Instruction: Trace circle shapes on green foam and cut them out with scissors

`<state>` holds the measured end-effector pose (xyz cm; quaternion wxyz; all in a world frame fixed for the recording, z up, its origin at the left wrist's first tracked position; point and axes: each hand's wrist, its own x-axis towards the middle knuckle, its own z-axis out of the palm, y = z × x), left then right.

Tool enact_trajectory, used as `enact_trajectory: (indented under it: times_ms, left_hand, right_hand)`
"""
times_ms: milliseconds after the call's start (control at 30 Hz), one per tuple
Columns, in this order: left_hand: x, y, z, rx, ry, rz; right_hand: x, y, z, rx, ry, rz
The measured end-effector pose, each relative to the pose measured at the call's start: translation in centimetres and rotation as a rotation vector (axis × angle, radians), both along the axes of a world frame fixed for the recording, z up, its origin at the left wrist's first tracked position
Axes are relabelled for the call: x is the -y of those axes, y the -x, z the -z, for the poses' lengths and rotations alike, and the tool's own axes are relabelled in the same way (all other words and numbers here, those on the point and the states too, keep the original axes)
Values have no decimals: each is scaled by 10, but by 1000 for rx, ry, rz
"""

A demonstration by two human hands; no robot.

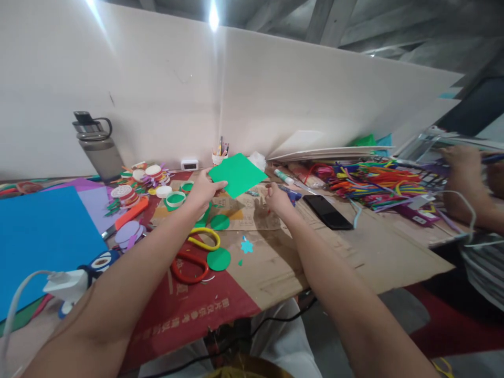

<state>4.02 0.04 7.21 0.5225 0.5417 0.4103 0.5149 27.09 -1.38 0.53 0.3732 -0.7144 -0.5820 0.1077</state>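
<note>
- Now, in the head view, your left hand (201,192) pinches the green sheet (238,176) at its near left edge, thumb on top, the other fingers mostly hidden beneath.
- You hold that sheet up above the cardboard (271,265), between your two hands; gripping only the edge probably keeps its face uncovered and uncreased.
- Your right hand (279,200) is just beside the sheet's right corner, seemingly apart from it. Its fingers look curled, but you cannot tell from here whether they grip anything.
- Below, a green circle (219,222) and a second green disc (219,259) lie flat near the yellow scissor handle (217,240) and the red scissor handle (189,280), perhaps left there for easy reach.
- The phone (328,212), the glue stick (284,176) and the pipe cleaners (378,181) lie off to the right, likely to leave the middle for your hands.
- Both your forearms stretch forward from the lower corners and angle inward; the left one crosses above the table close to the scissor handles.
</note>
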Motion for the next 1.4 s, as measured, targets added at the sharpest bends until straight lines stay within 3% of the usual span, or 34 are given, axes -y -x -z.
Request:
enact_trajectory:
  times_ms: [200,300,433,667,933,1167,1400]
  left_hand:
    - [-2,-6,16,-108,-8,-29]
    - [0,-9,24,-187,4,57]
    - [2,-10,33,-314,57,211]
    - [8,-8,39,-634,59,340]
    - [12,-7,42,-1013,-200,246]
    - [17,0,23,-1284,-325,224]
    - [25,0,10,-1469,-314,306]
  right_hand:
    - [-8,-10,-16,-445,-353,139]
    - [-11,-8,-19,-597,-435,96]
    - [-12,-3,-18,-737,-487,-79]
    - [-2,17,-9,-594,-320,-206]
    - [12,42,4,-345,-20,-284]
    - [3,41,19,-267,14,-284]
    - [5,40,16,-257,15,-289]
